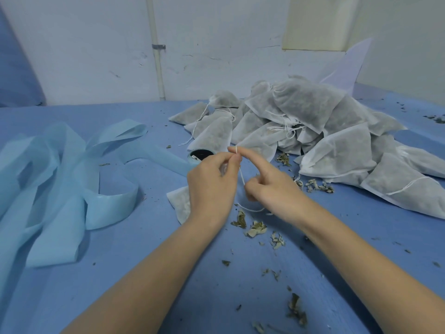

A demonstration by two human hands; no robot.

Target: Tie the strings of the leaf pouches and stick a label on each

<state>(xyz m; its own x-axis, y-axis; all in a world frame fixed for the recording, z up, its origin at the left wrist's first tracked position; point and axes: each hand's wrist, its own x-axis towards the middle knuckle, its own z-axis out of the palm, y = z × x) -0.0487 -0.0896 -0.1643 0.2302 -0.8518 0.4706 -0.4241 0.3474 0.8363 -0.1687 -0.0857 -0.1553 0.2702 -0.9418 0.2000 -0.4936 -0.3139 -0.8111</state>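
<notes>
Head view: both hands' fingers [234, 162] pinch string [242, 177]; pouch pile [313, 121] near right.

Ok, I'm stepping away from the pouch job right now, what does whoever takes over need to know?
Left hand: pinches the thin white drawstring near its upper end.
Right hand: index finger out by the string, other fingers curled on it lower down.
Current white mesh leaf pouch lies on the blue table, under the left hand.
Heap of white leaf-filled pouches sits behind and to the right; light blue label backing strip trails left.
Done: cannot tell from here.
Left: finish this knot, label it, work through the heap.
</notes>
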